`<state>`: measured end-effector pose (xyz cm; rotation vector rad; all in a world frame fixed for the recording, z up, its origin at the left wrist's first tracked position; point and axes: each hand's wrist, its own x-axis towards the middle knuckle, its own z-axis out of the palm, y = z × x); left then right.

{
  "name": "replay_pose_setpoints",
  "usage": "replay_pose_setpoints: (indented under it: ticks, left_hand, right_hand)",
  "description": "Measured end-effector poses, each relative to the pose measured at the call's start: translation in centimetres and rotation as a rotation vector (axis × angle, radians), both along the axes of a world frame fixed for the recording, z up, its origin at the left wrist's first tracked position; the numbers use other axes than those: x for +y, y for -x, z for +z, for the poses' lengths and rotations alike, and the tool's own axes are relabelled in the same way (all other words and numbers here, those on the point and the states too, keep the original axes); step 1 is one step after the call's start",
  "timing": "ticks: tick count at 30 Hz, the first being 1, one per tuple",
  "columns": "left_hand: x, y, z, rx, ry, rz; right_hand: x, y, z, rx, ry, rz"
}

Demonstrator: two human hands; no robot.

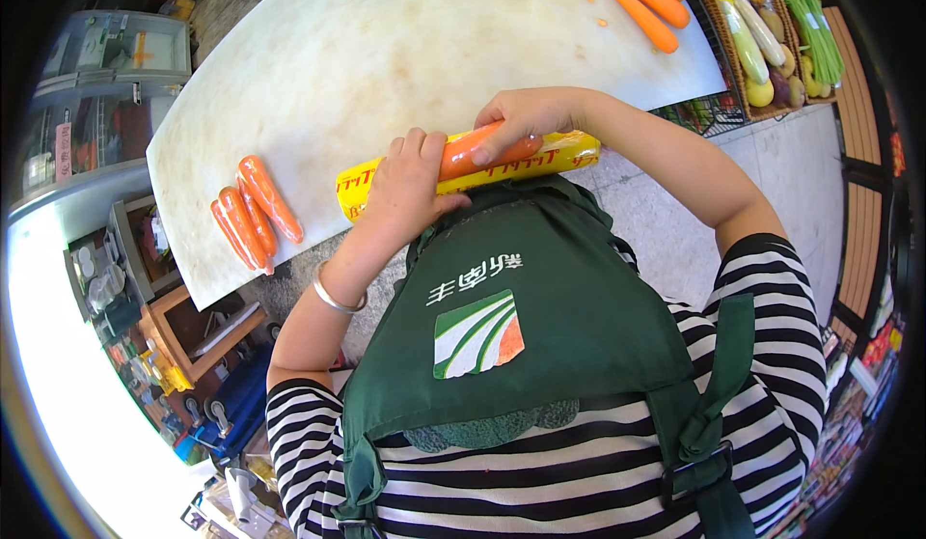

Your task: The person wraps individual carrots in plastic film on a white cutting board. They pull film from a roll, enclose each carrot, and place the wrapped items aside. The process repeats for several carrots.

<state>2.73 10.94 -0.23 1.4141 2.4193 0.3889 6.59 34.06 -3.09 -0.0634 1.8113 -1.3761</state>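
A carrot [463, 154] lies along a yellow printed roll of cling film [579, 149] at the near edge of the white board, against the green apron [506, 249]. My left hand [412, 181] is on the carrot's left end and on the roll. My right hand [524, 123] grips the carrot's right part, thumb on its near side. Whether film covers this carrot is hard to tell. Several film-wrapped carrots [249, 213] rest at the board's left end. Several bare carrots [651, 3] lie at its far right corner.
The white board [405, 39] spans the front. Beyond its right end stand wicker baskets [752, 105] of vegetables and a black wire basket [705, 115]. A wooden cart [210, 336] and a blue trolley [242, 394] stand at lower left, below a glass-fronted cabinet [108, 126].
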Motion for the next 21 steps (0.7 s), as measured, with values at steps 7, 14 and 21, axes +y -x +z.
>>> replay_pose_setpoints:
  ticks: [7,14,21]
  left_hand:
    - [-0.4,0.6,-1.7,-0.006,-0.058,0.116]
    - [0.3,2.5,0.9,-0.478,0.126,0.107]
    - [0.7,4.2,0.5,-0.911,0.262,0.148]
  right_hand:
    - [-0.2,0.7,0.9,-0.053,0.015,0.035]
    - [-0.3,-0.1,1.8,-0.149,0.05,-0.024]
    - [0.1,-0.6,2.0,0.059,0.023,-0.097]
